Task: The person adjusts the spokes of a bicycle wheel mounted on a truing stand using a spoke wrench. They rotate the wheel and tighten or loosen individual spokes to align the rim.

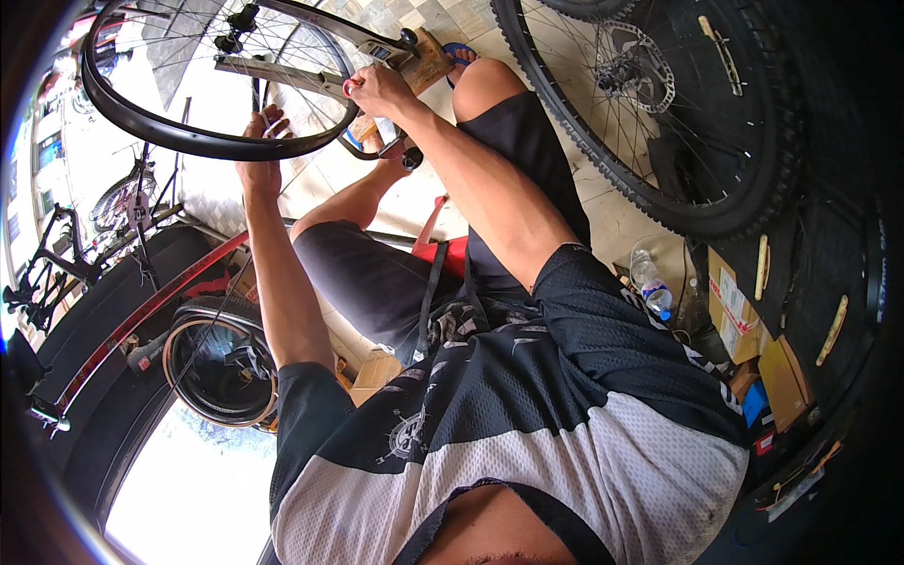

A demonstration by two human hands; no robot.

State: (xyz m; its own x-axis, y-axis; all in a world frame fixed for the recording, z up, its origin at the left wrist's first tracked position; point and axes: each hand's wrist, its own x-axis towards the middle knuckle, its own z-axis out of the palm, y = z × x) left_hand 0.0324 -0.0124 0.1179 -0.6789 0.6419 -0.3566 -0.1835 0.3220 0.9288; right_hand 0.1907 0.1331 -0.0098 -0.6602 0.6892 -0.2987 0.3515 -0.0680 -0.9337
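A bicycle wheel (217,143) with a black rim and no tyre sits in a metal truing stand (282,77) at the upper left. My left hand (264,132) is at the near part of the rim, its fingers curled round it; the rim hides part of the hand. Further right, my right hand (381,91) is closed at the rim's right side, pinching a small red spoke wrench (351,87) among the spokes. The wheel's hub (235,28) shows near the top edge.
A wheel with a knobbly tyre and disc rotor (640,71) stands at the right. Below it are a plastic bottle (650,282) and cardboard boxes (734,306). More wheels (221,363) and a red bar (141,320) are at the left. My bent legs (358,273) lie under my arms.
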